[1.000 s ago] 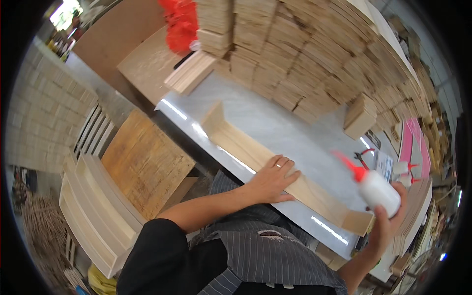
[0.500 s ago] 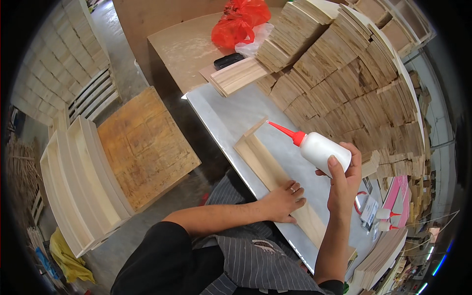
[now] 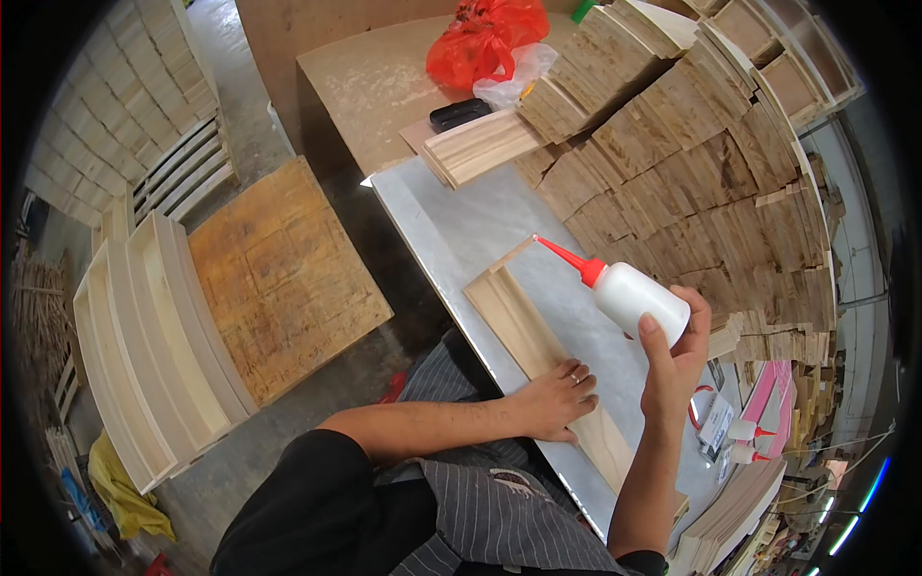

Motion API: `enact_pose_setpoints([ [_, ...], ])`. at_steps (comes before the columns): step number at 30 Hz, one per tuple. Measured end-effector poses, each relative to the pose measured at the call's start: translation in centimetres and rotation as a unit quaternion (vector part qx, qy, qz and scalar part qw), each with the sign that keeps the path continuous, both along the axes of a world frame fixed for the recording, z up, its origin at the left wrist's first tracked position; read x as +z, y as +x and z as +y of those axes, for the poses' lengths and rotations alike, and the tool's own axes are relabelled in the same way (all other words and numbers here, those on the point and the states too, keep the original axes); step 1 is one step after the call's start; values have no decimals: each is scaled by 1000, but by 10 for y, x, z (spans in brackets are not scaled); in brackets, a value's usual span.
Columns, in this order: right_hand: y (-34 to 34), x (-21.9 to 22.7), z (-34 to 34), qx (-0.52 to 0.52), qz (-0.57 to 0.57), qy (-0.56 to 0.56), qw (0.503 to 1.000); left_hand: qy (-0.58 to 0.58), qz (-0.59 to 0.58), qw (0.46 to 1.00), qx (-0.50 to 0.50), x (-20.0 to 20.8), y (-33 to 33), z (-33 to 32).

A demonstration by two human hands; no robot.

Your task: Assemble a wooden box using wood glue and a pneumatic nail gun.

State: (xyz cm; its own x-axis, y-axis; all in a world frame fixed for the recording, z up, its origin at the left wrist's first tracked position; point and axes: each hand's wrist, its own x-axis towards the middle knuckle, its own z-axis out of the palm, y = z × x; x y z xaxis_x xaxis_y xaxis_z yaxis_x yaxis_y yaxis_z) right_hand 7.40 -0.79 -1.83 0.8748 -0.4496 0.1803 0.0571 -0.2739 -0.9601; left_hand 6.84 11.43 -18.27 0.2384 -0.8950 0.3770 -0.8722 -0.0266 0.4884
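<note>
My right hand (image 3: 675,353) is wrapped round a white glue bottle (image 3: 642,301) with a long red nozzle, tilted so the nozzle points up and left. Its tip meets the far end of a thin wooden strip (image 3: 512,253), which joins the end of a long wooden board (image 3: 519,322). Across that board lies my left hand (image 3: 557,401), fingers spread flat and pressing it against the grey metal tabletop (image 3: 451,216). A ring shows on one finger. Part of the board is hidden under the left hand and right forearm.
Stacks of thin wooden boards (image 3: 672,163) rise along the table's far right side. Two more glue bottles (image 3: 741,430) and a pink strip (image 3: 771,408) are at the right. To the left, wooden trays (image 3: 158,355) sit beside a worn wooden platform (image 3: 288,278). A red bag (image 3: 485,43) lies at the back.
The view has shifted slightly. The bottle's nozzle stays at the strip's end, apparently a touch further along it; my left hand keeps its place on the board.
</note>
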Motion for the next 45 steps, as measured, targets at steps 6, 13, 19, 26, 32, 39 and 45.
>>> enact_pose_setpoints([
  [6,-6,1,6,89,-56,-146,984,-3,22,1000,-3,0,0,0],
  [13,-17,2,4,64,-89,-263,958,-30,29,999,1,-6,-2,-4],
  [19,-14,-1,6,72,-87,-206,972,-8,25,1000,-6,-3,-1,-3],
  [26,-12,-2,8,87,-80,-187,975,-23,32,999,5,-4,-2,-2],
  [32,-11,-6,7,77,-101,-256,958,-39,33,999,7,-9,-4,-4],
  [39,-18,-5,5,91,-95,-270,954,-41,32,999,6,-9,-4,-4],
  [45,-24,-1,9,117,-78,-298,944,-85,15,996,26,-18,-8,-8],
])
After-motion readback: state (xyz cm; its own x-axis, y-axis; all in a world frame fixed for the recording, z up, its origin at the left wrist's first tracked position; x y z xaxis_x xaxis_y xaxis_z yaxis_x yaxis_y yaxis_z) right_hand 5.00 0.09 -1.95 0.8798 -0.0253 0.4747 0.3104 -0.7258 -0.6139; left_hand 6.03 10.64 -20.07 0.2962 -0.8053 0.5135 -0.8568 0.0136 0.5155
